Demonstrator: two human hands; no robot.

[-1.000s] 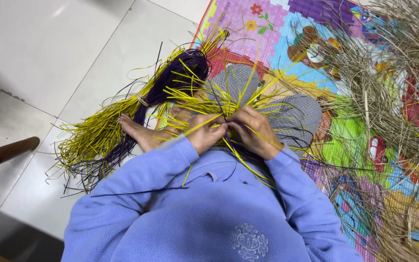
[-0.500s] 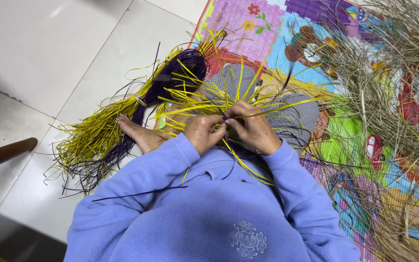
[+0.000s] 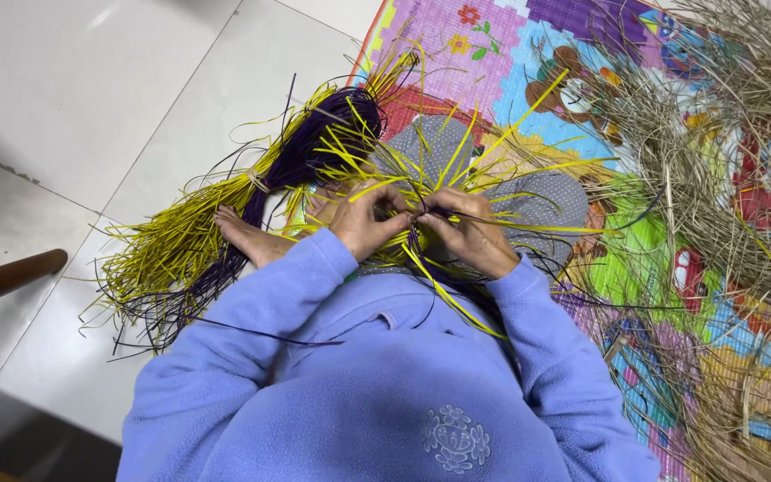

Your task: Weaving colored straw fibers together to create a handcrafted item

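Both hands are pulled in tighter than a second ago: left hand (image 3: 363, 223) and right hand (image 3: 470, 234) pinch yellow strips (image 3: 457, 161) and a purple strand (image 3: 452, 212). Strips now fan wider, so the weave looks mid-tightening.

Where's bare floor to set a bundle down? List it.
Free: white tile floor left of the yellow and purple strips, above the wooden handle. Crowded: play mat under dry straw, and around both hands.
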